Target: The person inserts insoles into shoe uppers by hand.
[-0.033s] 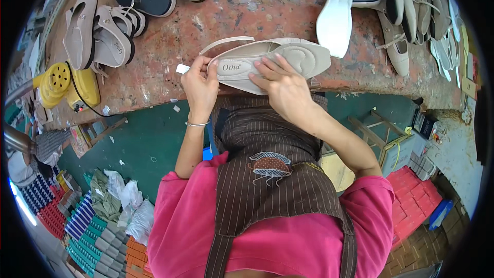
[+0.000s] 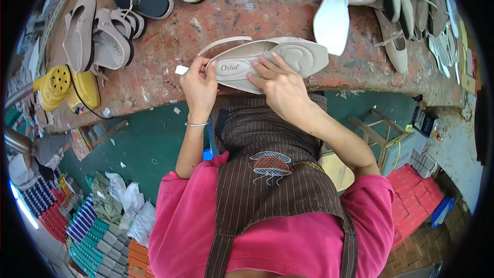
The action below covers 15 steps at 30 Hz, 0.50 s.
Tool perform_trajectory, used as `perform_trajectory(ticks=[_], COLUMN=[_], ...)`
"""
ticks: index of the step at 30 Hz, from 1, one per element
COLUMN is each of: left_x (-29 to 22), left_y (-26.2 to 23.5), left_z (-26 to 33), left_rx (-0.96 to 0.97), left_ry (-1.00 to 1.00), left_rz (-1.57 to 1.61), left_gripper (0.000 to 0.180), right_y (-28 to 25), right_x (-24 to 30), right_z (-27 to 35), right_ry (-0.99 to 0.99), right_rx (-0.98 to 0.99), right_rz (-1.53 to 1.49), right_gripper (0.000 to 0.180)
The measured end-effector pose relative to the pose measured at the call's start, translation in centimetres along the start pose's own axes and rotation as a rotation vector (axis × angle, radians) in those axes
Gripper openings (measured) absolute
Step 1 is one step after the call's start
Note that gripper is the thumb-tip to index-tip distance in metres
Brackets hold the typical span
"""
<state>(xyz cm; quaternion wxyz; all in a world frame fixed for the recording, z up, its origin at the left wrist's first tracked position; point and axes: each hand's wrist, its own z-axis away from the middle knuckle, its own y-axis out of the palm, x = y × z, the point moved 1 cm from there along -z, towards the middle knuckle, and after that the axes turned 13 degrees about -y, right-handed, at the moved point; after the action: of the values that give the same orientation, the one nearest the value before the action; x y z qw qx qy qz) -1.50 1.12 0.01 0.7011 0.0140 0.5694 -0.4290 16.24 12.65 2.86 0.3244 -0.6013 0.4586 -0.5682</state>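
Observation:
A beige shoe [image 2: 314,57] with a thin strap lies at the bench's near edge, its inside facing up. A padded insole [image 2: 303,59] fills it, with a light oval patch near the heel. My left hand [image 2: 199,83] is closed on the heel end, thumb and fingers pinching the rim. Across the middle of the insole rests my right hand [image 2: 282,81], fingers spread and pressed down on the surface. Its palm covers part of the shoe's near side. A small white tag [image 2: 181,70] sits just left of my left hand.
The worn reddish bench [image 2: 170,46] curves in front of me. Beige shoes [image 2: 81,31] and yellow clogs [image 2: 85,90] stand at left. A white sole-shaped piece [image 2: 332,20] lies at far right, near a pile of shoes [image 2: 406,0]. Behind the bench edge is a wooden stool [image 2: 378,128].

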Motion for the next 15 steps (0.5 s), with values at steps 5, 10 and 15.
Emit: perform_trajectory(ticks=[5, 10, 15], left_x=[0.0, -2.3, -2.4], left_y=[0.4, 3.1, 5.3], left_z=[3.1, 8.4, 11.4], left_rx=[0.065, 0.037, 0.181], left_ry=[-0.015, 0.356, 0.703], left_rz=[-0.125, -0.515, -0.476], left_gripper=[0.015, 0.027, 0.039], right_y=[-3.0, -7.1, -4.9], right_x=[-3.3, -5.9, -0.1], right_z=[-1.4, -3.8, -0.2], right_ry=[0.257, 0.55, 0.219], right_rx=[-0.415, -0.482, -0.34], right_rz=[0.241, -0.303, -0.075], right_gripper=[0.03, 0.031, 0.049])
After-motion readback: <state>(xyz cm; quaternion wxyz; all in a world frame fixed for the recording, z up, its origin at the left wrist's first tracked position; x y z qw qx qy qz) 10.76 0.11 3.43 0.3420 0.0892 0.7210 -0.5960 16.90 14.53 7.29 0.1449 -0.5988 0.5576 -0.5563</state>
